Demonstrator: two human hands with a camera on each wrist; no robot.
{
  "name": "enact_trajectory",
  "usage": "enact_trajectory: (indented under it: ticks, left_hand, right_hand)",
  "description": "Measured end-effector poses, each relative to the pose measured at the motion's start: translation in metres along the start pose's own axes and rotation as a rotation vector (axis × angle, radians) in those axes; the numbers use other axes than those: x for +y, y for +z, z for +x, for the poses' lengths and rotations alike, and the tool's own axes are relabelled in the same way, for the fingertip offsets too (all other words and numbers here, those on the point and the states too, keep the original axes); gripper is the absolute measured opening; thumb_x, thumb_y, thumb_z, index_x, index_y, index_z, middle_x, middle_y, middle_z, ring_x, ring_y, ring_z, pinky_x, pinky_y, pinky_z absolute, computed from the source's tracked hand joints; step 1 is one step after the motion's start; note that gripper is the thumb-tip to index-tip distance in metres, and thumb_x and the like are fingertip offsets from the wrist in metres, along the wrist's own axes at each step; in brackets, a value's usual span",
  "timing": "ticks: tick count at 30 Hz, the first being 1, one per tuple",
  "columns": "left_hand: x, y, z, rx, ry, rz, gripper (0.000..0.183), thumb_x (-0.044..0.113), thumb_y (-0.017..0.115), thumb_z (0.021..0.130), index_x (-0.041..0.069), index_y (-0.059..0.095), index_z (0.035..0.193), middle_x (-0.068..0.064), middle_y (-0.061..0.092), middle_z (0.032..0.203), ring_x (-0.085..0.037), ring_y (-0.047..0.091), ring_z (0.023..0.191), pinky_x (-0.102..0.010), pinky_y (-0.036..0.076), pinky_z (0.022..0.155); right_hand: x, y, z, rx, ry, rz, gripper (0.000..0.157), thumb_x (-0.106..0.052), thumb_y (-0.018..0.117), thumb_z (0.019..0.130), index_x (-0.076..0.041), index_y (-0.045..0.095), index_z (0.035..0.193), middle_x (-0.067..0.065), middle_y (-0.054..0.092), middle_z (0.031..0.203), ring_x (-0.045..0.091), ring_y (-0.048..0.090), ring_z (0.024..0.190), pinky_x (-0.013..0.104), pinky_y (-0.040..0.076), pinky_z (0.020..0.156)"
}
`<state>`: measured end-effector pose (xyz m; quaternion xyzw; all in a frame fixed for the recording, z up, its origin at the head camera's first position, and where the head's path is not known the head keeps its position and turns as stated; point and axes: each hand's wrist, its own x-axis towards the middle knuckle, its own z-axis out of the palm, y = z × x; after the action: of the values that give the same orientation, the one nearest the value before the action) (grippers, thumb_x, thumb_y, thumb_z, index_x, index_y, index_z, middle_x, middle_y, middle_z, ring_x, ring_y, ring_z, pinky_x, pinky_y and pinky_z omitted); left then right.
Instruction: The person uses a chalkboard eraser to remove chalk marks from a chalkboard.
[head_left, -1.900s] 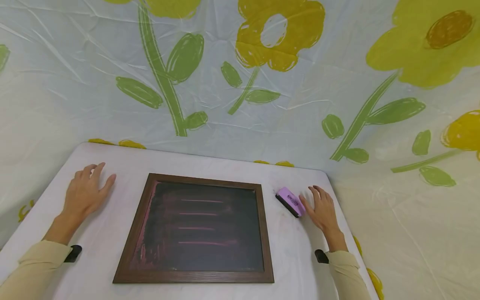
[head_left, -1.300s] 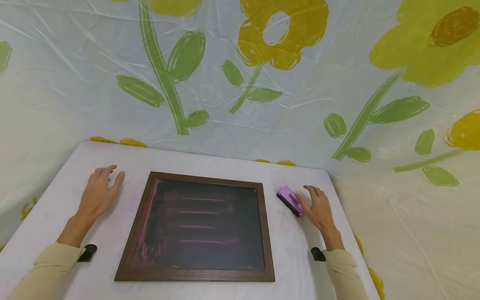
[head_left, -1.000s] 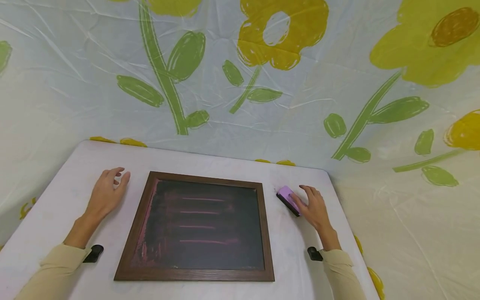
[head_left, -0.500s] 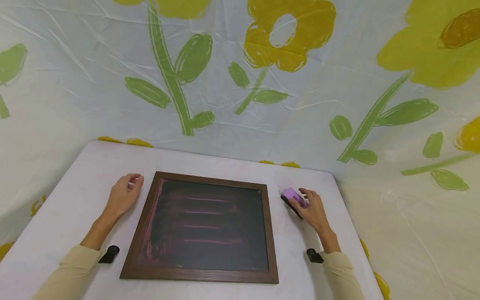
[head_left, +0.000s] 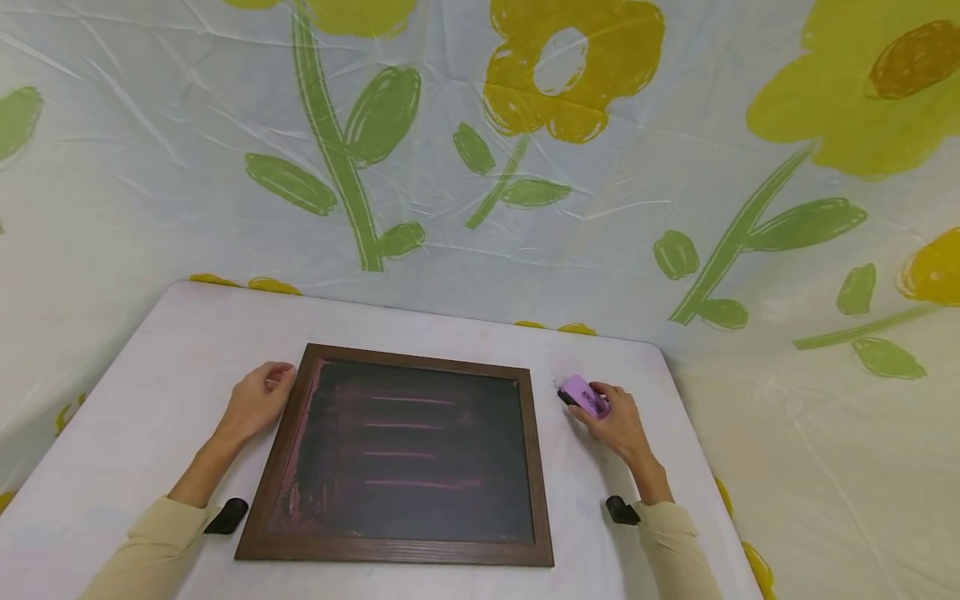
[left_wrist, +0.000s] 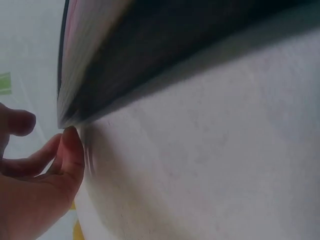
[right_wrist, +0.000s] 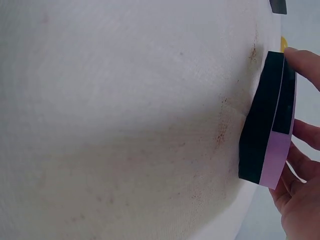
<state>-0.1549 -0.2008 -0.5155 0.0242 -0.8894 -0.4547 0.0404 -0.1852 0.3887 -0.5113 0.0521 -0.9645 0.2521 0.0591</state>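
A framed chalkboard (head_left: 442, 429) lies on the white-covered table, with several pink chalk lines and pink smudges along its left side. My left hand (head_left: 257, 402) is beside the board's upper left edge, fingers loosely bent. In the left wrist view, the thumb (left_wrist: 73, 152) of that hand is at the frame's corner (left_wrist: 75, 107); whether it touches is hard to tell. To the board's right, my right hand (head_left: 617, 423) grips a purple and black chalkboard eraser (head_left: 587, 395) between thumb and fingers. In the right wrist view the eraser (right_wrist: 267, 122) is tilted, its dark felt side showing.
The white table (head_left: 450, 329) has rounded corners. A flower-printed sheet (head_left: 600, 208) hangs behind and at the sides. Reddish-brown dust (right_wrist: 222, 125) marks the table cover near the eraser.
My left hand has moved right and nearer, up to the board's left edge. The right hand has gone from beside the eraser to gripping it, and the eraser has turned slightly.
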Motion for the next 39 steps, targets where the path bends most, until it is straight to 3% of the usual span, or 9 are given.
enact_trajectory:
  ticks: [13, 21, 26, 34, 39]
  left_hand:
    - [-0.001, 0.002, -0.002, -0.064, 0.006, -0.026, 0.038, 0.014, 0.061, 0.103, -0.015, 0.060, 0.127, -0.032, 0.068, 0.115, -0.044, 0.068, 0.103, -0.050, 0.053, 0.087]
    - [-0.004, -0.001, 0.001, -0.066, 0.013, -0.043, 0.037, 0.010, 0.065, 0.100, -0.017, 0.061, 0.125, -0.033, 0.068, 0.113, -0.044, 0.070, 0.102, -0.028, 0.052, 0.079]
    - [-0.006, -0.002, 0.003, -0.060, 0.010, -0.055, 0.037, 0.010, 0.067, 0.100, -0.017, 0.062, 0.124, -0.033, 0.069, 0.112, -0.044, 0.070, 0.100, -0.018, 0.049, 0.073]
    - [-0.006, -0.002, 0.005, -0.061, -0.002, -0.062, 0.038, 0.011, 0.069, 0.099, -0.017, 0.062, 0.123, -0.032, 0.069, 0.110, -0.043, 0.070, 0.099, -0.018, 0.048, 0.071]
    - [-0.008, -0.002, 0.007, -0.059, -0.008, -0.050, 0.037, 0.011, 0.069, 0.099, -0.016, 0.063, 0.123, -0.031, 0.070, 0.108, -0.041, 0.071, 0.097, -0.018, 0.048, 0.071]
  right_hand:
    - [0.001, -0.004, 0.001, -0.014, -0.059, -0.011, 0.061, -0.020, 0.084, 0.085, 0.012, 0.058, 0.130, 0.030, 0.064, 0.117, 0.041, 0.058, 0.101, 0.054, 0.044, 0.087]
    - [0.001, -0.008, 0.003, -0.008, -0.119, -0.016, 0.059, -0.017, 0.087, 0.082, 0.014, 0.062, 0.126, 0.031, 0.067, 0.115, 0.041, 0.064, 0.099, 0.056, 0.049, 0.084]
    - [-0.001, -0.009, 0.007, -0.020, -0.108, 0.008, 0.059, -0.017, 0.088, 0.081, 0.013, 0.063, 0.125, 0.028, 0.069, 0.115, 0.038, 0.064, 0.099, 0.053, 0.049, 0.084]
    - [-0.011, -0.012, 0.010, -0.041, -0.113, 0.010, 0.060, -0.020, 0.089, 0.081, 0.009, 0.064, 0.126, 0.025, 0.069, 0.117, 0.035, 0.064, 0.100, 0.053, 0.050, 0.085]
    - [-0.022, -0.013, 0.014, -0.038, -0.173, 0.006, 0.059, -0.019, 0.090, 0.079, 0.008, 0.065, 0.126, 0.024, 0.070, 0.116, 0.033, 0.063, 0.097, 0.049, 0.050, 0.083]
